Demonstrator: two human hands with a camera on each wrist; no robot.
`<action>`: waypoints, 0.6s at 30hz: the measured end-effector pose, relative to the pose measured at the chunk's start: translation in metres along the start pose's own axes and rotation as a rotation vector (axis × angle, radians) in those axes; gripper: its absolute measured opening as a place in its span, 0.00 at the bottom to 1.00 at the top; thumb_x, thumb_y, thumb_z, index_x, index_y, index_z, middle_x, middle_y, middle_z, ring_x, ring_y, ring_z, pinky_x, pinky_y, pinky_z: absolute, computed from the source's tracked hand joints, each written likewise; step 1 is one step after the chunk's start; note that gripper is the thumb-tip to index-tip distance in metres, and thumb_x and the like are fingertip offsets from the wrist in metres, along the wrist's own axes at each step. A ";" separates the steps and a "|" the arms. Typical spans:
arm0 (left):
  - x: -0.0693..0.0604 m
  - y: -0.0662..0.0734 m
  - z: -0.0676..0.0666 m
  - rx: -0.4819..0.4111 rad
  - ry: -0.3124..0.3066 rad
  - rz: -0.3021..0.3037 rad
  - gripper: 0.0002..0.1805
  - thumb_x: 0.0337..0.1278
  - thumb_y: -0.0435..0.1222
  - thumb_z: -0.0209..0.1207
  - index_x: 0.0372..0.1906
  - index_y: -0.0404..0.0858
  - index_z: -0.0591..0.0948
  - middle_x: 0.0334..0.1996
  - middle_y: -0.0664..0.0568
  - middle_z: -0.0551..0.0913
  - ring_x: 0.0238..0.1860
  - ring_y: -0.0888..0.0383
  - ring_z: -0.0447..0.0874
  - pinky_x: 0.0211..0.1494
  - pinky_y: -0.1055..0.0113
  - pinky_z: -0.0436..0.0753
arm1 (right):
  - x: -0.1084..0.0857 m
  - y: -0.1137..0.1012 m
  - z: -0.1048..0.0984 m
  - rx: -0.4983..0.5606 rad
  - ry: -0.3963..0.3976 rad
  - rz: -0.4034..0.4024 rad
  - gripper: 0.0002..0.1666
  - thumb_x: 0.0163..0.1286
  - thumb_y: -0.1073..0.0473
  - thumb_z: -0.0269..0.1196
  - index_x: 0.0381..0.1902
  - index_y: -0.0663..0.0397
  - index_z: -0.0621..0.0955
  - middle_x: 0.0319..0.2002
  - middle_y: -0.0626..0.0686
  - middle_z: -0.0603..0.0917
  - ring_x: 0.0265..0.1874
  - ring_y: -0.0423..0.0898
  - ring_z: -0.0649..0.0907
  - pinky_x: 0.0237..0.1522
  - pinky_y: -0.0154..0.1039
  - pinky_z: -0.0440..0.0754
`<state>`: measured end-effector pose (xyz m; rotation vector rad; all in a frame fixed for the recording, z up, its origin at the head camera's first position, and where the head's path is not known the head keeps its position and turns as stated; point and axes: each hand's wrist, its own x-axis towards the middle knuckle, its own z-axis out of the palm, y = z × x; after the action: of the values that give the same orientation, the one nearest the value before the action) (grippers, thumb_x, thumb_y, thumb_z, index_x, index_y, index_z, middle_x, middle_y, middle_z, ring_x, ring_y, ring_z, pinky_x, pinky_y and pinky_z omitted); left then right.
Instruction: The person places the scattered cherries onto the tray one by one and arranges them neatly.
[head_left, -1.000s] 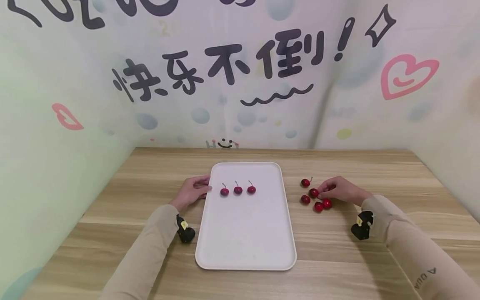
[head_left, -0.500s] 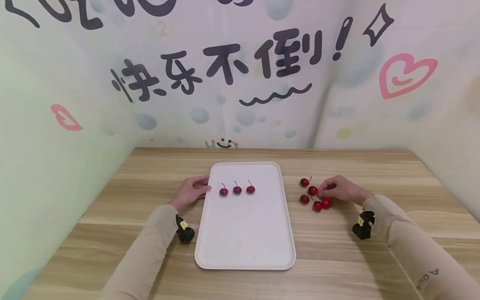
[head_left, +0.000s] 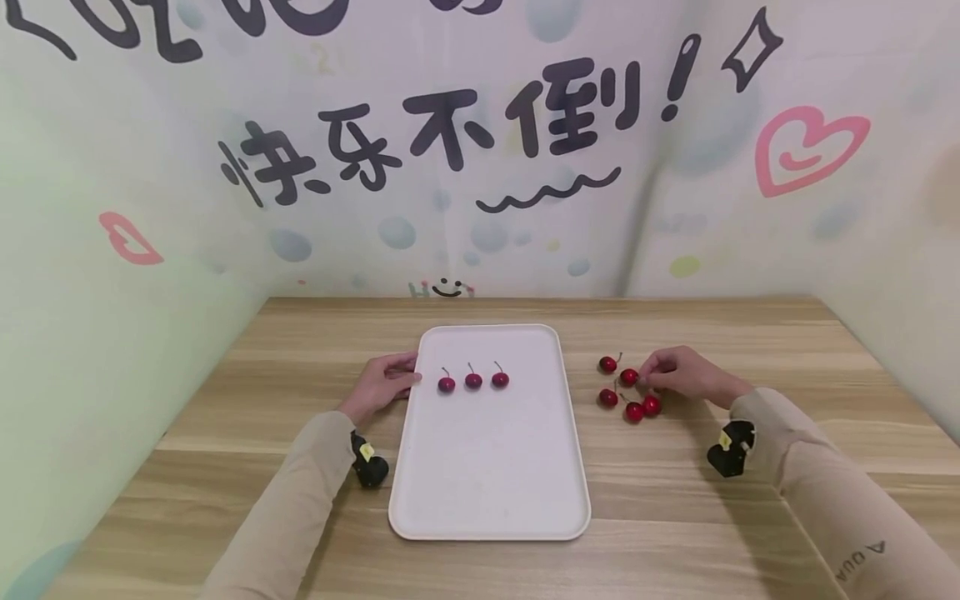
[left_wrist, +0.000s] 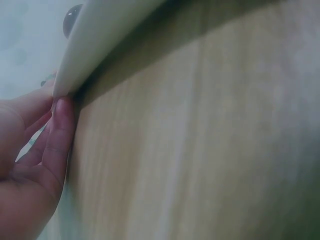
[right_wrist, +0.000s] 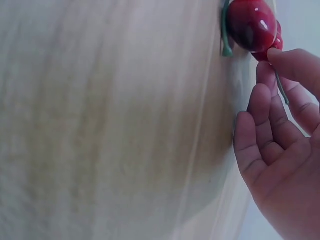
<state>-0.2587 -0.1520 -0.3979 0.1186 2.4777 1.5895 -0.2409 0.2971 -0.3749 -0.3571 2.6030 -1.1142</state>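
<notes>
On the white tray (head_left: 491, 467) three dark red cherries (head_left: 473, 381) lie in a row, stems pointing away. The left hand (head_left: 381, 385) pinches the tray's left rim; in the left wrist view its thumb and fingertips meet at the tray edge (left_wrist: 90, 45). Right of the tray, the right hand (head_left: 684, 374) pinches a cherry (head_left: 628, 377) between thumb and fingertips. A green stem shows beside those fingers in the right wrist view, where the hand (right_wrist: 285, 135) has its other fingers loosely bent. Several cherries (head_left: 633, 412) lie close by on the table.
The wooden table (head_left: 300, 517) reaches back to a printed curtain (head_left: 360, 242) with dark lettering and a pink heart. A black wrist camera (head_left: 731, 448) sits at the right sleeve, another (head_left: 369, 460) at the left.
The cherry at my right fingertips has shifted slightly up and right, away from the cherries below it, along with the right hand. My left hand stays at the tray rim.
</notes>
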 end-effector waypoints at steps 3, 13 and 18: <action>0.000 0.000 0.000 0.001 0.001 -0.001 0.26 0.54 0.30 0.56 0.60 0.31 0.66 0.51 0.37 0.72 0.47 0.48 0.75 0.41 0.65 0.81 | 0.000 0.000 -0.001 0.014 0.009 0.016 0.07 0.60 0.65 0.57 0.35 0.65 0.77 0.30 0.53 0.80 0.30 0.45 0.75 0.32 0.35 0.76; 0.001 -0.002 0.000 -0.004 -0.002 -0.004 0.26 0.54 0.30 0.56 0.60 0.31 0.66 0.51 0.37 0.72 0.47 0.48 0.75 0.41 0.66 0.81 | 0.002 -0.002 -0.001 0.085 0.054 0.034 0.13 0.61 0.60 0.58 0.39 0.65 0.77 0.35 0.54 0.80 0.33 0.45 0.75 0.36 0.35 0.77; 0.001 -0.001 -0.001 -0.001 -0.003 -0.005 0.27 0.54 0.31 0.56 0.60 0.32 0.66 0.51 0.37 0.72 0.47 0.48 0.75 0.41 0.66 0.81 | 0.004 -0.005 0.002 0.121 0.060 0.046 0.15 0.62 0.59 0.58 0.41 0.66 0.76 0.36 0.54 0.80 0.34 0.44 0.76 0.36 0.35 0.78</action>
<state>-0.2595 -0.1529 -0.3991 0.1144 2.4726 1.5873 -0.2433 0.2912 -0.3734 -0.2391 2.5656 -1.2780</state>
